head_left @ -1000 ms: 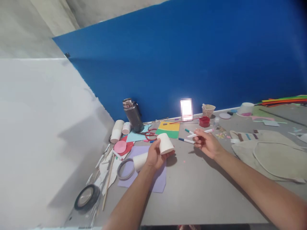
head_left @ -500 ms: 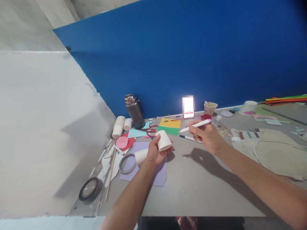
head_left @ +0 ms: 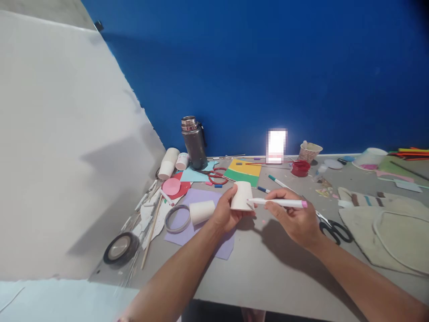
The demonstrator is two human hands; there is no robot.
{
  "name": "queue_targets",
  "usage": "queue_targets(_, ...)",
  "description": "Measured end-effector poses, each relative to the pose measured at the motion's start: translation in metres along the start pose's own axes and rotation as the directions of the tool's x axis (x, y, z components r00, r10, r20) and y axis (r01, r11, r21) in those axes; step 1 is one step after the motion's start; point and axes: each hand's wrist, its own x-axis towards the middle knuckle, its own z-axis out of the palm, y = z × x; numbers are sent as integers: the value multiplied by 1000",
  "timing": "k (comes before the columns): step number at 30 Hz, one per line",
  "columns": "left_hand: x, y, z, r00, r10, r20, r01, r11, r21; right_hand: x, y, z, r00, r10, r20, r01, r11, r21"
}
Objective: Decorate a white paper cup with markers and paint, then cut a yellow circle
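My left hand (head_left: 228, 212) is closed around a white paper cup (head_left: 241, 196), which it holds upside down above the table, wide rim downward. In my right hand (head_left: 295, 219) is a white marker with a pink end (head_left: 284, 203). Its tip points left and is at the cup's side; whether it touches I cannot tell. Beneath the left wrist lie a sheet of purple paper (head_left: 194, 195) and a second white paper cup (head_left: 202, 212) on its side. A grey tape roll (head_left: 177, 219) rests beside that cup.
A dark thermos (head_left: 194, 145) stands by the blue wall, near red-handled scissors (head_left: 218, 175) and a yellow-green sheet (head_left: 243, 172). A lit phone (head_left: 276, 146) leans at the back. Black-handled scissors (head_left: 335, 231) and a beige cloth bag (head_left: 385, 232) lie right; black tape (head_left: 120, 248) lies left.
My right hand has brought the marker's tip down and across to the cup. The cup has turned more upright in my left hand. The camera view has shifted.
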Motion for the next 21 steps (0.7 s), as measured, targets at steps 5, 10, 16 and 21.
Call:
queue_targets(5,-2,-3,2,999,41,-14,-41,999,-13,-1,-3,-1,999,-51,13,51,999,8)
queue_targets(10,-1,-4,4,991,81,-106,-81,997,9,3,-5,0,1000,17,-26,-12,982,187)
queue_targets(16,-4,1,10,979,103,-176,-107,994,-14,3,-13,-2,1000,-19,18,15,982,188)
queue_targets(21,-5,8,12,978,68,-195,-75,997,-29,9,-25,-10,999,-28,-18,30,986,166)
